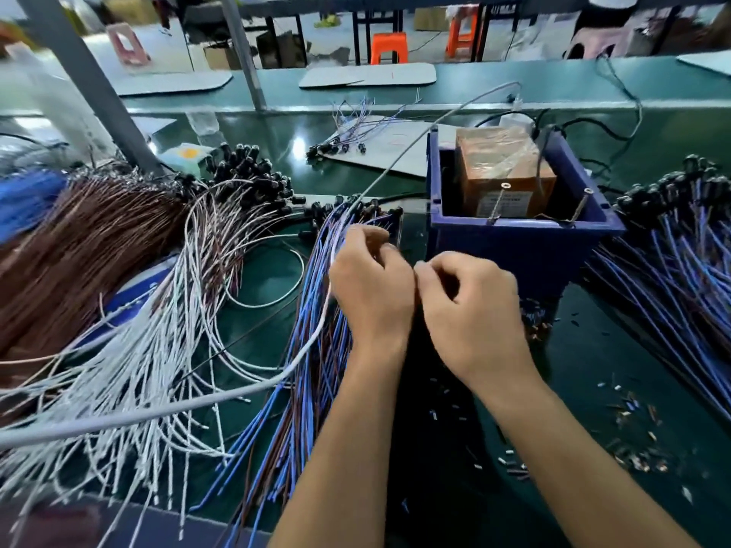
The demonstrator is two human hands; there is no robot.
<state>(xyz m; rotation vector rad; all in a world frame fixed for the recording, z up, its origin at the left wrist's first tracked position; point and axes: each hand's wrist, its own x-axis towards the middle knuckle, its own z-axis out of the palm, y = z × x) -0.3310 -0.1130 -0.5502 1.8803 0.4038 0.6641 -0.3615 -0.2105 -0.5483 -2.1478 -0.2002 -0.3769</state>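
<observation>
Glossy green bench (pixel 269 270), blue wires (pixel 306 334), orange stools (pixel 389 47) behind

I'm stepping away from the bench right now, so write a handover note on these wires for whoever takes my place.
Left hand: fingers curled, over the blue wires; what it pinches is hidden.
Right hand: curled too, fingertips by the left's, in front of the bin.
Done: hard to judge; a capped pile lies right of the bin, with scraps nearer.
Left: probably the blue wires fanned under the left hand.
</observation>
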